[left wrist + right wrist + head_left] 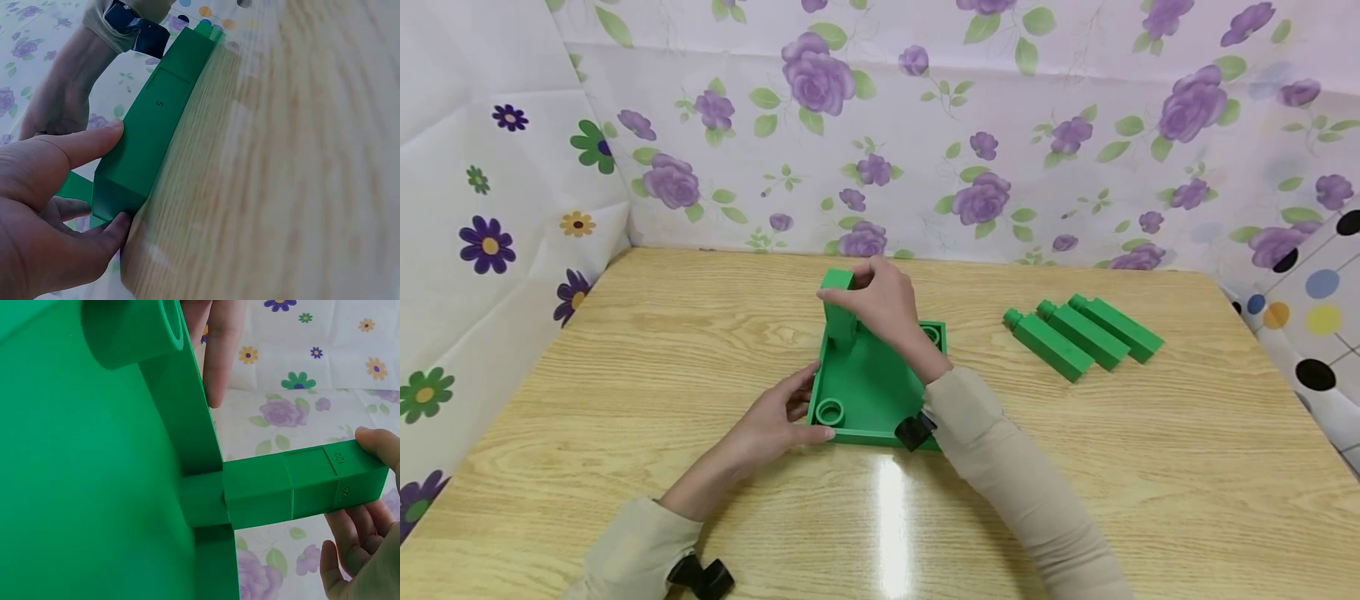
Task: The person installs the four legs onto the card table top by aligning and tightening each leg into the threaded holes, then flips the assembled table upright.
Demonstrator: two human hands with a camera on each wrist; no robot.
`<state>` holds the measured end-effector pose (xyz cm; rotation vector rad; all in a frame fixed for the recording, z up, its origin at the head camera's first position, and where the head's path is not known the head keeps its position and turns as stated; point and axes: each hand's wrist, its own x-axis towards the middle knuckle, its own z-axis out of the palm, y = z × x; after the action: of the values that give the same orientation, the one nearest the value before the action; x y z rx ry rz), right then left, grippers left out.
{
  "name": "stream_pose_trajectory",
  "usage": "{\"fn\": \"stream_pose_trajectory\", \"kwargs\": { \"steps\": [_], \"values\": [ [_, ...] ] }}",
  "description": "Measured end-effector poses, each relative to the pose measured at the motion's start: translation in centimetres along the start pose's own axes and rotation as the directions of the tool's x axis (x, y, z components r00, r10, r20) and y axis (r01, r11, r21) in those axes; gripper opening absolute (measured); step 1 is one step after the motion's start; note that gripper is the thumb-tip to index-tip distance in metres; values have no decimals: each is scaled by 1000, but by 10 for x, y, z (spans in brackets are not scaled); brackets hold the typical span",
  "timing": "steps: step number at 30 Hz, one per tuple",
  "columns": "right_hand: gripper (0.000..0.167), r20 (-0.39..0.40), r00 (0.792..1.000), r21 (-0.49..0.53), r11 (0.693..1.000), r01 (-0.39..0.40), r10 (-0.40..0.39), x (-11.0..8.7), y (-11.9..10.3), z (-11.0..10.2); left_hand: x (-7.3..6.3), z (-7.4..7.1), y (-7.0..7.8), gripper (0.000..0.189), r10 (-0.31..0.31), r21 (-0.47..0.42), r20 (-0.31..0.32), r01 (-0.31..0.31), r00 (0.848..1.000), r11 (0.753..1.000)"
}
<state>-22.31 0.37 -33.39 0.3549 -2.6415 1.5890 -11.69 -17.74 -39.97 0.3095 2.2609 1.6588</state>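
Observation:
A shallow green tray (880, 387) with round corner sockets lies on the table, its raised rim facing up. My left hand (775, 423) holds its near-left corner, thumb on the near side and fingers along the left. In the left wrist view the thumb presses the tray's side wall (147, 119). My right hand (886, 302) pinches the upper end of a green square leg (838, 307). That leg stands upright at the far-left corner; in the right wrist view its lower end meets the corner socket (205, 499). How deep it sits is hidden.
Three more green legs (1084, 335) with round knobs lie side by side on the wooden table (685, 333), right of the tray. Flowered cloth (880, 125) hangs behind the table's far edge. Patterned cloth also borders the left and right sides.

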Motion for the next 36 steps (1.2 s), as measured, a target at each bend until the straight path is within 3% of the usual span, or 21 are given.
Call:
{"fn": "stream_pose_trajectory", "kwargs": {
  "steps": [14,19,25,30,36],
  "values": [
    [42,25,1000,34,999,-13,12,-1,-7,-1,0,-1,2,92,1,2,9,-1,1000,1000],
    [43,107,994,13,1000,-20,18,-2,-11,-7,0,-1,1,92,-3,14,5,3,1000,1000],
    [55,225,974,-33,999,38,-30,-7,-7,-31,2,-1,1,92,14,3,17,-14,1000,1000],
    [51,205,975,-111,988,110,-86,-17,10,-58,2,-2,1,93,0,5,-2,0,1000,1000],
    [44,146,986,-153,983,103,-81,-31,41,-103,0,-2,1,93,-11,25,-4,11,1000,1000]
  ]
}}
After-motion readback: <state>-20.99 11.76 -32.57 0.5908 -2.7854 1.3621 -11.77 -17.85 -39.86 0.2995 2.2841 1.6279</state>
